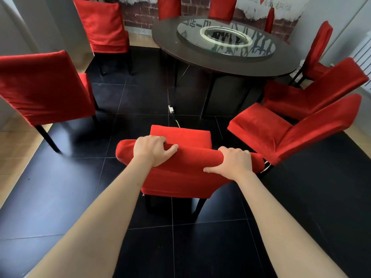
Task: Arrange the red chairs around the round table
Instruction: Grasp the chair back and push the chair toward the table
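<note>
A red-covered chair (186, 177) stands right in front of me, its seat facing the dark round table (164, 37). My left hand (151, 150) grips the top of its backrest near the left end. My right hand (233, 164) grips the same backrest top near the right end. The table carries a glass turntable (226, 38). Two red chairs (291, 133) (313, 91) stand at the table's near right, one (316, 53) at its right side, and several more (168, 7) behind it. Two others stand apart on the left, one near (44, 87), one farther back (104, 27).
A white plug with a cord (171, 109) lies on the black tiled floor (80, 187) between the held chair and the table's base. A white radiator (363, 51) lines the right wall. A brick-pattern mural (138, 15) covers the back wall.
</note>
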`<state>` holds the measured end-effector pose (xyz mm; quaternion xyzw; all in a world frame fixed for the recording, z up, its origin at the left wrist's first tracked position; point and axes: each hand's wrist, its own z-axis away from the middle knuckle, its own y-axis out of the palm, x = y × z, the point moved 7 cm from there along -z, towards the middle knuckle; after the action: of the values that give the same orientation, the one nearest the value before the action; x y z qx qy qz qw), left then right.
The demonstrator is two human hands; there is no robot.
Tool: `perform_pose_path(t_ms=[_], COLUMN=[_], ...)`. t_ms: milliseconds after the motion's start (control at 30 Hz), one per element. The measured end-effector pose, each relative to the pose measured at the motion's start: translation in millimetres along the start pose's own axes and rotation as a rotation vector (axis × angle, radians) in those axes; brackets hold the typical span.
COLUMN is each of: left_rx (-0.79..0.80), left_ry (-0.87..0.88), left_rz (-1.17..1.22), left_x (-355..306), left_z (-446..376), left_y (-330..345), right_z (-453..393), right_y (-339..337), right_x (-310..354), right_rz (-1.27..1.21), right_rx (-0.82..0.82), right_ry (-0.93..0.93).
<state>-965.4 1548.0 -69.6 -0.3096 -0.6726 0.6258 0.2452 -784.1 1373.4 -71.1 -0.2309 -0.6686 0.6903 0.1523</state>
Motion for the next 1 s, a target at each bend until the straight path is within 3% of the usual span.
perform_pose_path(t_ms=[233,533,1000], left_rx=[0.076,0.124,0.074], left_ry=[-0.03,-0.108,-0.149], left_rz=[-0.031,-0.042,-0.088], left_x=[1.5,3.6,2.0], left_z=[3.1,8.1,39.6], left_y=[2.6,2.6,2.4], right_z=[1.2,5.9,37.9], right_y=[2.1,-1.7,-0.6], right_x=[1.2,2.4,8.8], right_rz=[-0.018,-0.042,-0.025], right_rx=[0.045,-0.012,-0.123], right_ry=[-0.01,-0.028,-0.057])
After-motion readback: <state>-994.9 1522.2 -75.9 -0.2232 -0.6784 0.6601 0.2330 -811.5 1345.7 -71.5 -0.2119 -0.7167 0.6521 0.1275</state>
